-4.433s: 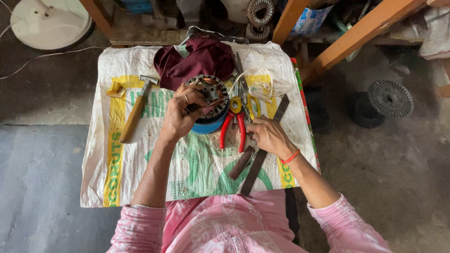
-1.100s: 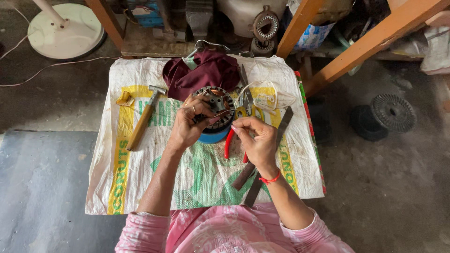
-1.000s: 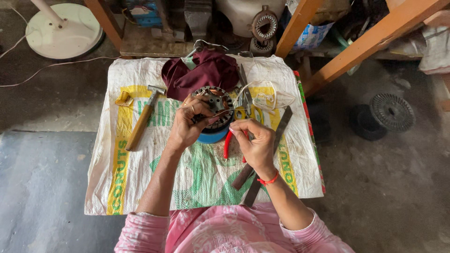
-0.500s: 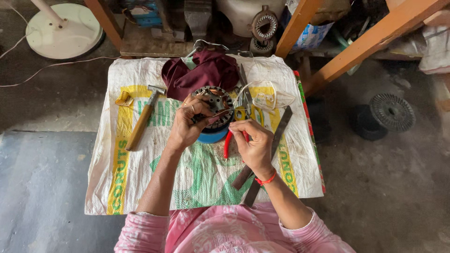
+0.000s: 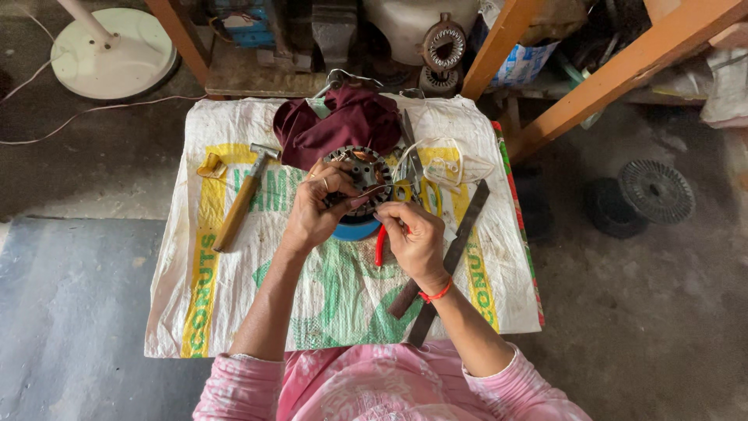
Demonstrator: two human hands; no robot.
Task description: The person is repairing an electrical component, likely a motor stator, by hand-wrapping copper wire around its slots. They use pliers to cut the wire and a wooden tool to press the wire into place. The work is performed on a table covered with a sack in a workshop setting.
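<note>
The round metal motor core (image 5: 360,170), its slotted ring showing copper windings, sits on a blue ring (image 5: 357,229) in the middle of the sack-covered table (image 5: 234,312), just below a maroon cloth (image 5: 335,123). The left hand (image 5: 315,210) curls over the core's near edge, fingers closed around it. The right hand (image 5: 417,238) is just beside it, fingertips pinched together near the rim; what they pinch is too small to tell. Red-handled pliers (image 5: 380,245) lie under that hand, yellow-handled scissors (image 5: 417,183) beside the core, two flat metal bars (image 5: 448,257) to the right, and a wooden-handled hammer (image 5: 240,201) well to the left.
</note>
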